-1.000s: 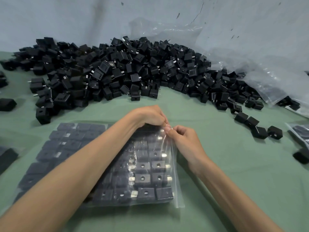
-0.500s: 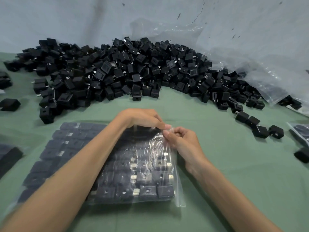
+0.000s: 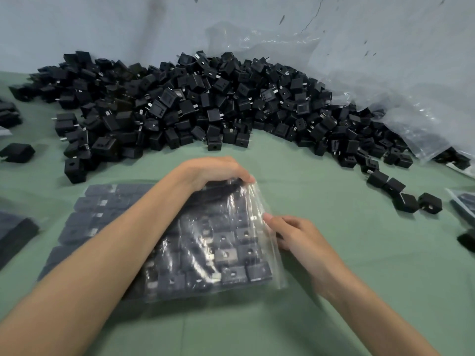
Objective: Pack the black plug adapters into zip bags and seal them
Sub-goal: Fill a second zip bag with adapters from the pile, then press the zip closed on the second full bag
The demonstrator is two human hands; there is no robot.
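A clear zip bag (image 3: 226, 253) filled with rows of black plug adapters lies on the green table in front of me, its far end tilted up a little. My left hand (image 3: 216, 172) grips the bag's far top edge with fingers curled over it. My right hand (image 3: 295, 235) pinches the bag's right edge about halfway down. A big heap of loose black plug adapters (image 3: 205, 106) stretches across the back of the table.
A second filled bag (image 3: 97, 217) lies flat just left of the held one, partly under my left forearm. Crumpled clear plastic sheeting (image 3: 385, 93) rises at the back right. Loose adapters (image 3: 406, 199) sit at the right, and more bagged adapters (image 3: 15, 232) lie at the left edge.
My right hand has slid from the bag's top corner down along its right edge. My left hand stayed at the top edge, and the bag's far end lifted slightly.
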